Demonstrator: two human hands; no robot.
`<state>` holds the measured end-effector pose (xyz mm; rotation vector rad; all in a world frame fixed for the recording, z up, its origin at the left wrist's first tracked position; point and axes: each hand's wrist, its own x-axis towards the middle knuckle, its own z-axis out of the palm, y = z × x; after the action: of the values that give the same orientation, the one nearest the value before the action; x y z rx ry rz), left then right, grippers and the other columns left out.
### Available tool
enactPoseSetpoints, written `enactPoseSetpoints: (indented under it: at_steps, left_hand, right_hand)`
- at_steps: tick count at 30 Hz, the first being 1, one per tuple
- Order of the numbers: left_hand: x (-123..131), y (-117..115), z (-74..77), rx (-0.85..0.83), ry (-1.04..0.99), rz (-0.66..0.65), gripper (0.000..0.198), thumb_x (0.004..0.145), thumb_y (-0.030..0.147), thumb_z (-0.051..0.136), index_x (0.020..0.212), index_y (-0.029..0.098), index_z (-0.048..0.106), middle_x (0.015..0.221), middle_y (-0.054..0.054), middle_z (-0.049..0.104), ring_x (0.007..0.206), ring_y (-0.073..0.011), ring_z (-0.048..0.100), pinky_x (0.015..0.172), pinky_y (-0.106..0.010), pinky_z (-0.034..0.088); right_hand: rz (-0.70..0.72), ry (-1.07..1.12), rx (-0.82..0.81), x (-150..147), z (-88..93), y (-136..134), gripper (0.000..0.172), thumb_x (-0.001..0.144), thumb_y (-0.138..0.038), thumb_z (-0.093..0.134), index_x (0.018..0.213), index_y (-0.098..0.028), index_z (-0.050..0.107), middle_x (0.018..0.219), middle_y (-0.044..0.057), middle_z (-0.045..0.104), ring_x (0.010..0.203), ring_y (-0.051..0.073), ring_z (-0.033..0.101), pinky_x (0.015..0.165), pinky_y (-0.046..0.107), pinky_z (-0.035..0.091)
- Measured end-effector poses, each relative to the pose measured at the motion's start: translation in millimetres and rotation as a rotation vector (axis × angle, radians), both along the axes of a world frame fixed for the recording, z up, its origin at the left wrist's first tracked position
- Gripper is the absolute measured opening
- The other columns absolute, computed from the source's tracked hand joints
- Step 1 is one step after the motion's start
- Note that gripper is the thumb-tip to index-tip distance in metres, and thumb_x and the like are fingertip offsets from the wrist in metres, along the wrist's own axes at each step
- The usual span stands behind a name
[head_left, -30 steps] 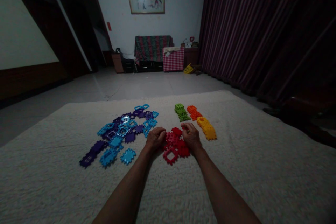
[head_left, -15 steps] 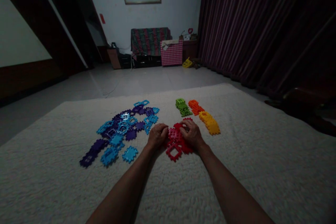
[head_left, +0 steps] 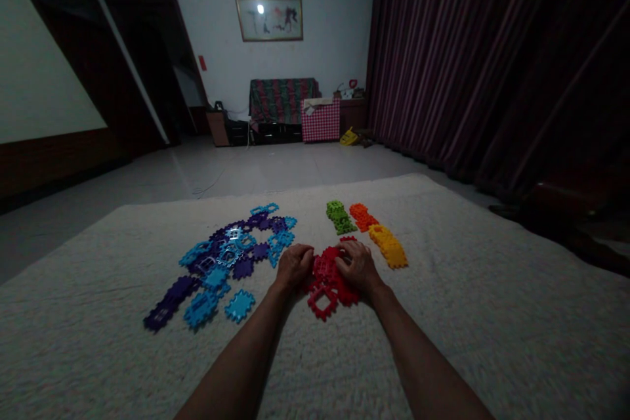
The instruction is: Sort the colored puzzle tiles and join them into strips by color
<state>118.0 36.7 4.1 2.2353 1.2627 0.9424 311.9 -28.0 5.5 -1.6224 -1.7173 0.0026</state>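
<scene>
Flat toy building pieces with toothed edges lie on a pale quilted mat, sorted by colour. My left hand (head_left: pixel 294 267) is closed, its fingertips at the left edge of a red window-like building piece (head_left: pixel 325 267). From the other side, my right hand (head_left: pixel 359 267) curls its fingers over red pieces in the same cluster and hides part of them. A red square frame piece (head_left: pixel 323 302) lies nearest me, below both hands. Exactly which edges the fingers pinch is partly hidden.
Left of my hands spread dark purple pieces (head_left: pixel 243 268) and light blue pieces (head_left: pixel 240 306). Beyond my right hand lie green pieces (head_left: pixel 339 217), orange pieces (head_left: pixel 363 217) and yellow pieces (head_left: pixel 388 247). The mat (head_left: pixel 123 367) ends at the tiled floor (head_left: pixel 266 167); a curtain (head_left: pixel 418 59) hangs at right.
The camera has tilted up a little, so everything sits lower in view. Both hands stay at the red pieces, with only slight finger movement.
</scene>
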Motion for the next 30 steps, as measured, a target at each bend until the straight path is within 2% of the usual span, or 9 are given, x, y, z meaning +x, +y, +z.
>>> enactPoseSetpoints:
  at_steps: [10,16,30]
  left_hand:
    - [4,2,2.7,-0.048,-0.019,0.015,0.026,0.088,0.025,0.051,0.095,0.02,0.075,0.095,-0.005,0.075,0.088,-0.0164,0.067,0.082,-0.027,0.047]
    - [5,4,1.2,-0.022,-0.011,0.019,0.025,0.087,0.024,0.052,0.093,0.019,0.075,0.093,-0.005,0.075,0.086,-0.017,0.066,0.081,-0.027,0.046]
    - [6,4,2.0,0.009,0.027,0.016,0.025,0.087,0.023,0.05,0.09,0.019,0.075,0.089,-0.005,0.074,0.084,-0.0169,0.065,0.078,-0.027,0.045]
  right_hand:
    - [-0.003,-0.05,-0.071,-2,1.6,-2,0.016,0.077,-0.022,0.061,0.092,-0.021,0.066,0.109,0.006,0.068,0.11,0.024,0.055,0.094,0.038,0.033]
    - [0.01,-0.062,-0.183,3,2.8,2,0.018,0.075,-0.017,0.058,0.092,-0.021,0.066,0.109,0.006,0.068,0.108,0.023,0.055,0.092,0.037,0.033]
    - [0.052,-0.064,-0.238,7,9.8,2,0.021,0.071,-0.021,0.061,0.092,-0.021,0.066,0.104,0.006,0.066,0.103,0.022,0.055,0.092,0.038,0.036]
